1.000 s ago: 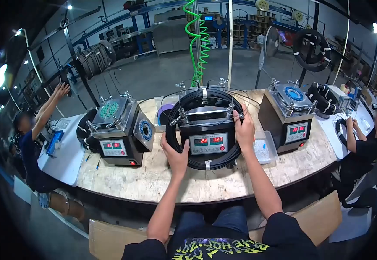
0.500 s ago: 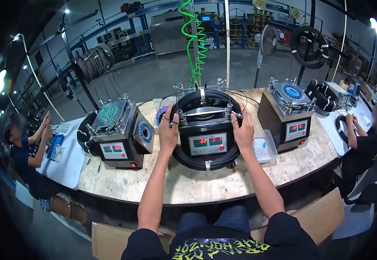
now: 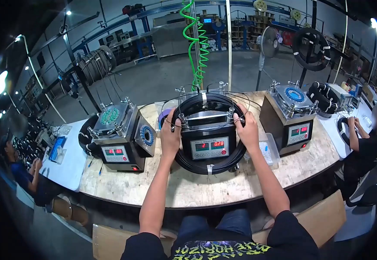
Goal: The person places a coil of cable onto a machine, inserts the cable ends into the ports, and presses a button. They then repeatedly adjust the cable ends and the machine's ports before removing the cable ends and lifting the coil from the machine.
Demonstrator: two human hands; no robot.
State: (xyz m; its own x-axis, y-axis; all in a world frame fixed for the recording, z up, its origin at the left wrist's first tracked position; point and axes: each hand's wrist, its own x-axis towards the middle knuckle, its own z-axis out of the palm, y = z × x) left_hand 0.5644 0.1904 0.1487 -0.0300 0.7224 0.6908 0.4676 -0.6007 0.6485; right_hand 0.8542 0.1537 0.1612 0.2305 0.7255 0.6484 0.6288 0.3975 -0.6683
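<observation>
A large coil of black cable (image 3: pixel 211 167), bound with pieces of white tape, hangs around the middle metal machine (image 3: pixel 210 148), whose red digits are lit. My left hand (image 3: pixel 170 135) is closed on the left side of the coil. On the opposite side, my right hand (image 3: pixel 247 130) grips the coil, fingers over its upper right edge. Thin cable ends loop out near both hands. The parts of the coil under my palms are hidden.
Similar machines stand at left (image 3: pixel 118 143) and right (image 3: pixel 286 117) on the wooden table (image 3: pixel 188 190). A clear tray (image 3: pixel 271 151) lies right of my right hand. Green coiled hose hangs behind. One person sits at each side.
Both my hands stay on the coil, which sits slightly lower in view. Digits on the displays have changed. The person at left has lowered their raised hands.
</observation>
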